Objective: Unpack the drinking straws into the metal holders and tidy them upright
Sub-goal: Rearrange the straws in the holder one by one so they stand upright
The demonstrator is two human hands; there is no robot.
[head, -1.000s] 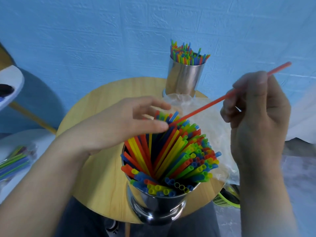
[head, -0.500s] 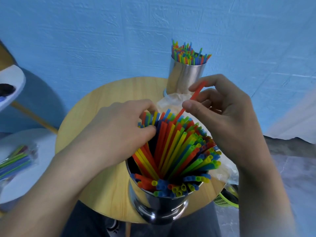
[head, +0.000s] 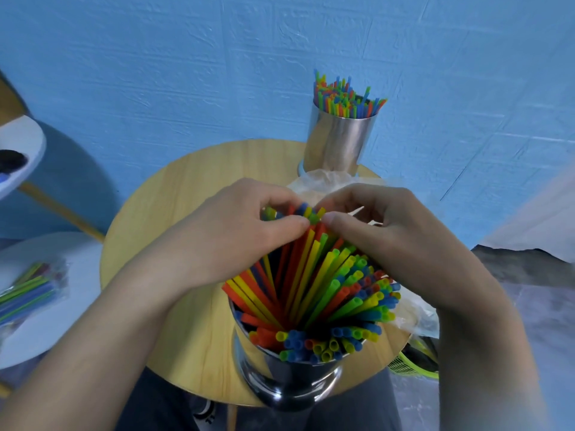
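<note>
Lower centre: a polished round steel holder [head: 286, 381] stands on the round wood-grain table [head: 174, 213]. It is filled with thin plastic straws [head: 336, 300] in red, yellow, green and blue, fanned out and leaning. The left hand [head: 230, 234] and right hand [head: 389, 234] meet mid-frame, fingers [head: 264, 194] curled and clamped on the far straw tips. Upper right of centre: a second cylindrical holder [head: 339, 141], its contents upright. A crumpled clear wrapper [head: 314, 181] lies between the holders

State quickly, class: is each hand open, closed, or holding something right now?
Left hand: grip closed, pinching the tips of the straws.
Right hand: grip closed, pinching tips of the same straws.
</note>
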